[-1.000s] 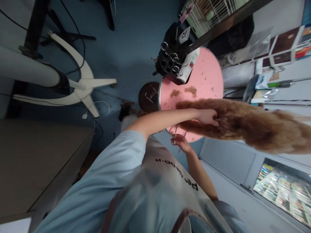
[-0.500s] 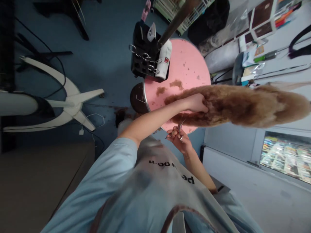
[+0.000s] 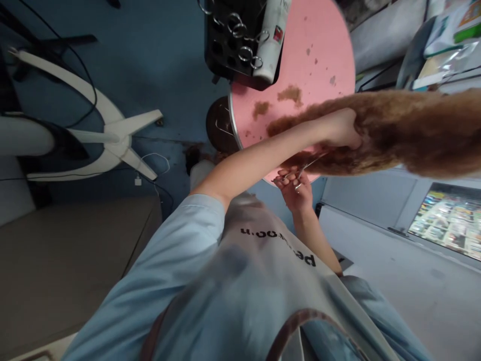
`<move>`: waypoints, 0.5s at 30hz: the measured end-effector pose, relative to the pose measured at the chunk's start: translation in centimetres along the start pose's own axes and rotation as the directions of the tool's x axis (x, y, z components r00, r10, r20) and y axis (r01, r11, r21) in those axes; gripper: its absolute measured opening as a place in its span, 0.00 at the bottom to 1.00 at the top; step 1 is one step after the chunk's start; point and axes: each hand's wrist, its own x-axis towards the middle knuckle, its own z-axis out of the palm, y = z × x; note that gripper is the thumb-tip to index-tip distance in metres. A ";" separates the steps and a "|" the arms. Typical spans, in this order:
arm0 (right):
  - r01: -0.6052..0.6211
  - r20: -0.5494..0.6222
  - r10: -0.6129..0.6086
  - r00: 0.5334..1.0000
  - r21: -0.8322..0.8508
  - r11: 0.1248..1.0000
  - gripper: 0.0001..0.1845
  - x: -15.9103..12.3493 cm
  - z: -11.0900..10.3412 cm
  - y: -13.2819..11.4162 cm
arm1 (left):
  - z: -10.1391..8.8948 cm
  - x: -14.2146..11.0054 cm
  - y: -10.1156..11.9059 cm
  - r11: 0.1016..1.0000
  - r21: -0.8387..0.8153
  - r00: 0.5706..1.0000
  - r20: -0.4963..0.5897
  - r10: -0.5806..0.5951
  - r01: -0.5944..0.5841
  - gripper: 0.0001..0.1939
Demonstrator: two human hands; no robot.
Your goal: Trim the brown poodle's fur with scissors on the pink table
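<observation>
A brown furry dog (image 3: 406, 133) stands on the round pink table (image 3: 311, 55). My left hand (image 3: 340, 129) reaches across and grips its fur, fingers closed into the coat. Below it my right hand (image 3: 295, 186) holds metal scissors (image 3: 306, 168), with the blades pointing up into the fur on the dog's underside. Clumps of cut brown fur (image 3: 290, 94) lie on the pink tabletop.
A black tool rack (image 3: 233, 37) with several scissors and a white bottle (image 3: 271, 40) sit at the table's far edge. A white chair base (image 3: 112, 133) and cables lie on the blue floor to the left. A dark round bin (image 3: 218, 125) stands beside the table.
The view has dropped and shifted, so the table sits higher in frame. My right hand has raised the scissors up to the fur under the dog. My left hand keeps its grip.
</observation>
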 end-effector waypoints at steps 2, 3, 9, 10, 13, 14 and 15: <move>0.004 -0.037 -0.004 0.999 -0.005 1.000 0.21 0.1 -0.2 0.1 | 0.0 0.4 -0.3 0.977 0.195 0.995 0.066 0.078 -0.090 0.03; -0.004 -0.051 0.003 0.999 -0.013 1.000 0.20 0.2 -0.3 0.1 | 0.0 0.6 -0.4 0.964 0.241 0.992 0.089 0.094 -0.113 0.03; -0.054 -0.097 0.053 0.994 -0.009 0.999 0.16 0.7 -0.9 0.1 | -0.2 1.2 -1.0 0.941 0.288 0.982 0.115 0.151 -0.178 0.05; -0.056 -0.096 0.056 0.994 0.000 0.998 0.16 0.8 -1.0 0.1 | -0.2 1.2 -1.0 0.936 0.301 0.981 0.117 0.154 -0.183 0.04; -0.059 -0.074 0.061 0.995 0.036 0.998 0.17 1.0 -1.4 0.0 | -0.3 1.2 -1.1 0.936 0.300 0.980 0.133 0.149 -0.183 0.05; -0.066 -0.066 0.070 0.995 0.052 0.996 0.16 1.0 -1.6 -0.1 | -0.3 1.2 -1.1 0.938 0.294 0.980 0.134 0.150 -0.184 0.05; -0.074 -0.064 0.078 0.995 0.067 0.995 0.16 0.9 -1.7 -0.2 | -0.3 1.2 -1.1 0.939 0.292 0.981 0.127 0.150 -0.181 0.05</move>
